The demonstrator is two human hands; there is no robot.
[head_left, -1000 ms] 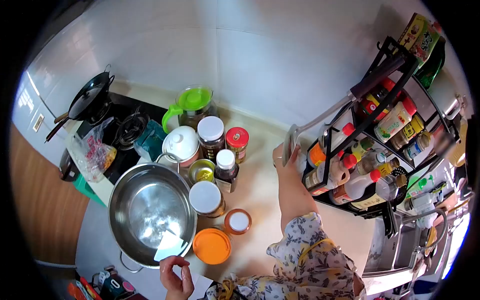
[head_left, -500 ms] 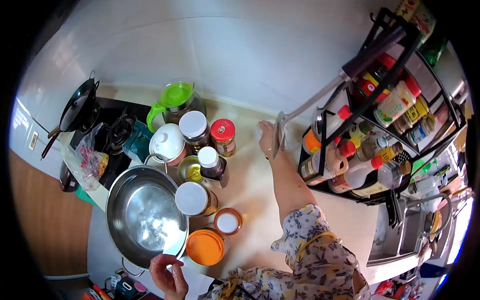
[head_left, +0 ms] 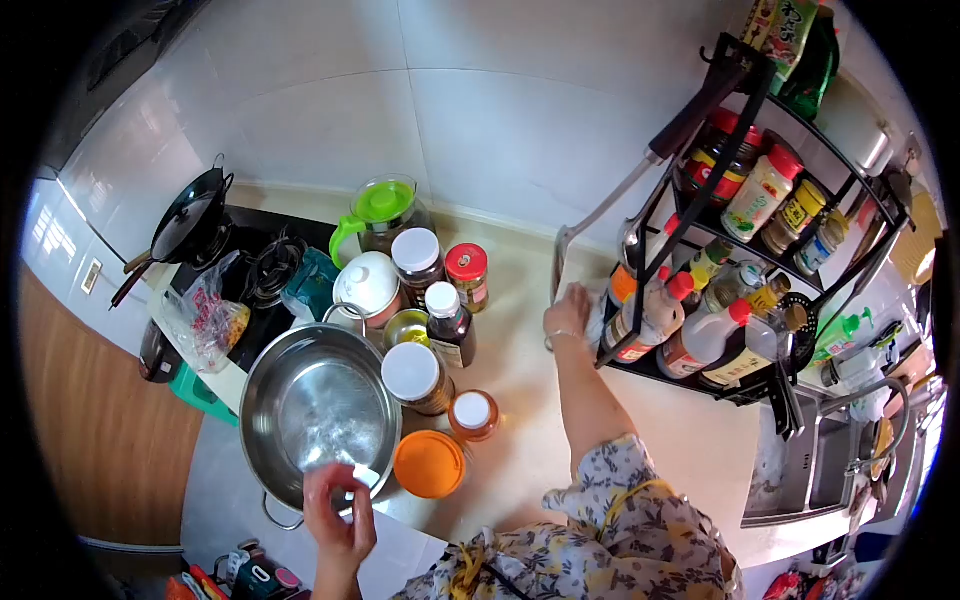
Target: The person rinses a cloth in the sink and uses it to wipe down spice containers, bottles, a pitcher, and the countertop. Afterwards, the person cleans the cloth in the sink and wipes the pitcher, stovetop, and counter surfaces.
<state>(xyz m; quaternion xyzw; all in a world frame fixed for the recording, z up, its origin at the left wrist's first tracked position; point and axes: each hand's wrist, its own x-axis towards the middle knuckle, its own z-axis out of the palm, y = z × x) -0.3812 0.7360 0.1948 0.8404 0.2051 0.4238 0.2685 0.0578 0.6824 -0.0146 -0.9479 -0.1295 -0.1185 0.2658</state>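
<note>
At the near rim of the steel pot [head_left: 265, 420], the left hand [head_left: 342, 515] is held half-curled, digits apart, while the right hand [head_left: 568, 314] is extended beside the rack [head_left: 714, 182], its grip unclear.

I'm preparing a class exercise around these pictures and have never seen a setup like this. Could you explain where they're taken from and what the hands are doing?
There is no machine here: a person works with two bare hands. The view comes from a camera worn on their head, looking forward and down.

On the counter stand jars with white, red or orange lids, and a jug with a green lid. A large metal pot is left of them; a black rack of bottles stands at the right.

The left hand is curled at the pot's near side; whether it holds anything is unclear. The right hand is beside the rack, its grip hard to make out.
</note>
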